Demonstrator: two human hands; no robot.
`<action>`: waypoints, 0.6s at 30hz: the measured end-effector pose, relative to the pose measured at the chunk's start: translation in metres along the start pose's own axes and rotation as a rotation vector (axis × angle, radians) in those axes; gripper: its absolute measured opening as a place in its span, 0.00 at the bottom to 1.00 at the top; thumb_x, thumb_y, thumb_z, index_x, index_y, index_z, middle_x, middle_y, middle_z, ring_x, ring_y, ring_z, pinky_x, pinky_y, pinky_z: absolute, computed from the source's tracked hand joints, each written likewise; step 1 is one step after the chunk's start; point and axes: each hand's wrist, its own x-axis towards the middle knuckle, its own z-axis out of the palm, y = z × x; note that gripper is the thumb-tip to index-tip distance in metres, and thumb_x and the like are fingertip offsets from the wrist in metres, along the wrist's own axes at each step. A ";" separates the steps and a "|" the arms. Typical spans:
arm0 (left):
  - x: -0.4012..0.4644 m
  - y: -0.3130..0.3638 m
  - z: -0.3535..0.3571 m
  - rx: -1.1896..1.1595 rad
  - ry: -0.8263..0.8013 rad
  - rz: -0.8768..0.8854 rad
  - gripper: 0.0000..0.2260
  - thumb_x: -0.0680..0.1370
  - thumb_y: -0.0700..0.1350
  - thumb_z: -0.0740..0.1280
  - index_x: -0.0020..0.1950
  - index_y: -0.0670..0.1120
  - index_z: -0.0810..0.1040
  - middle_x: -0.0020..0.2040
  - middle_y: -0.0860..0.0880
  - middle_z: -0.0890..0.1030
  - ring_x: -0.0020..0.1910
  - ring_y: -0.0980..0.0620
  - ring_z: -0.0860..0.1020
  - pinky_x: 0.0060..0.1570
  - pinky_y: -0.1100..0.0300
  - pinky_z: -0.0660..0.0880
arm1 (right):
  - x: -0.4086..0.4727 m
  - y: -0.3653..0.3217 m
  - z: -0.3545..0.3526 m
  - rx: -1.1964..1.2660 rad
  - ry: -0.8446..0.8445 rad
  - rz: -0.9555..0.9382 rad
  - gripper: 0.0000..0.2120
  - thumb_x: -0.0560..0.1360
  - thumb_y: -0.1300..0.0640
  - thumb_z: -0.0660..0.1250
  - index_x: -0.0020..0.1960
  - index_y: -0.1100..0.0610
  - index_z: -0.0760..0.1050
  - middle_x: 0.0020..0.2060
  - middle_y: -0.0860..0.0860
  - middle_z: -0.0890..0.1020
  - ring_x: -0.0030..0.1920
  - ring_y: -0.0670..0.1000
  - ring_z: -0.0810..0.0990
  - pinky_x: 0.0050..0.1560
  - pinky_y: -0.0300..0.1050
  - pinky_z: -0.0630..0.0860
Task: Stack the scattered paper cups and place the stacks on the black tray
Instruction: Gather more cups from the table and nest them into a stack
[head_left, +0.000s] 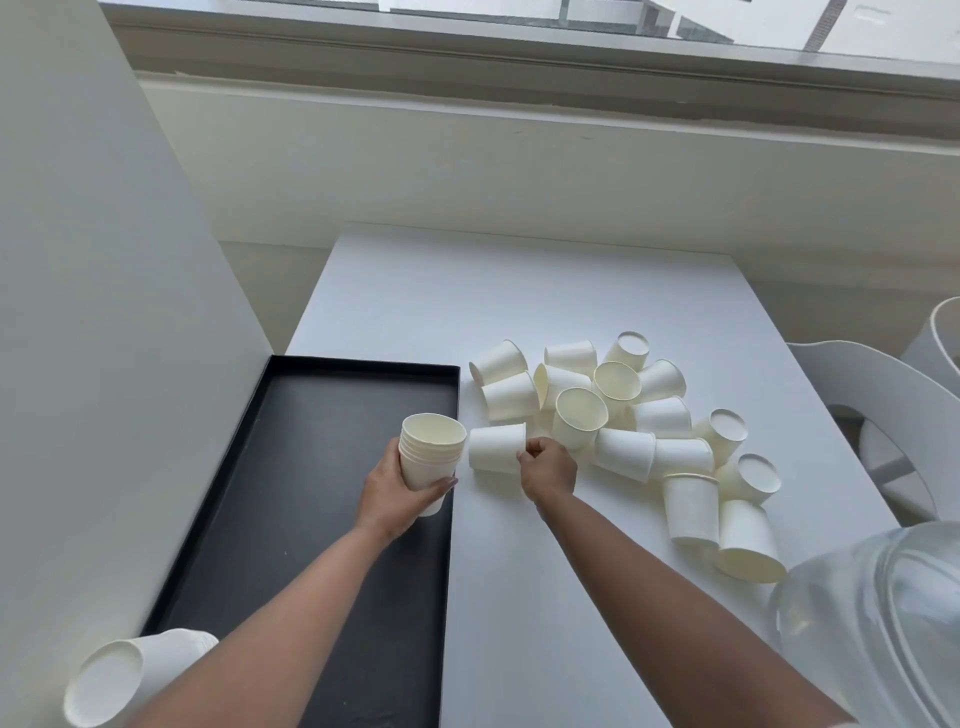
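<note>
Your left hand (397, 491) is wrapped around a nested stack of paper cups (434, 457), mouth up, held over the right edge of the black tray (291, 467). Your right hand (548, 467) pinches the rim of a single cup (496, 448) lying on its side just beside that stack, its base turned toward the stack and its open mouth toward your fingers. That is the first risk: as it lies, the cup has to be turned upright before it will drop in. Push it in tilted and the thin rim may buckle or jam partway, leaving the stack crooked.

A rim pinch is also a light hold, so a quick swing could flick the cup out of your fingers and onto the white table (519, 291).

The remaining loose cups (623, 415) lie heaped just beside your right hand, some on their sides and some mouth up. A careless wrist could set the side-lying ones rolling; two of them (748, 540) lie near the table's right edge, beside a clear glass vessel (883, 623), and could go over.

Another stack of cups (119, 675) lies on its side at the tray's near left corner, where your left forearm passes close above it. I cannot tell whether it rests fully inside the tray, so a nudge might roll it away.
</note>
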 end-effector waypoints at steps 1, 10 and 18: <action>0.000 0.000 -0.001 -0.002 0.002 -0.002 0.27 0.64 0.49 0.79 0.57 0.51 0.70 0.52 0.51 0.78 0.53 0.47 0.77 0.56 0.49 0.75 | 0.000 -0.001 -0.001 0.015 0.033 -0.012 0.08 0.77 0.62 0.62 0.53 0.61 0.78 0.52 0.57 0.82 0.54 0.57 0.78 0.53 0.45 0.74; 0.001 0.006 0.003 0.015 0.006 0.013 0.28 0.65 0.49 0.78 0.60 0.49 0.70 0.52 0.52 0.77 0.53 0.48 0.76 0.55 0.51 0.74 | -0.024 -0.034 -0.022 0.162 0.414 -0.680 0.07 0.76 0.69 0.62 0.51 0.68 0.77 0.44 0.62 0.80 0.46 0.58 0.78 0.45 0.37 0.68; -0.009 0.016 0.002 0.062 0.019 0.087 0.28 0.64 0.50 0.78 0.59 0.50 0.70 0.50 0.52 0.78 0.50 0.48 0.77 0.49 0.54 0.74 | -0.050 -0.045 -0.026 -0.128 0.168 -1.300 0.16 0.65 0.77 0.66 0.50 0.67 0.80 0.42 0.61 0.82 0.40 0.57 0.83 0.37 0.43 0.80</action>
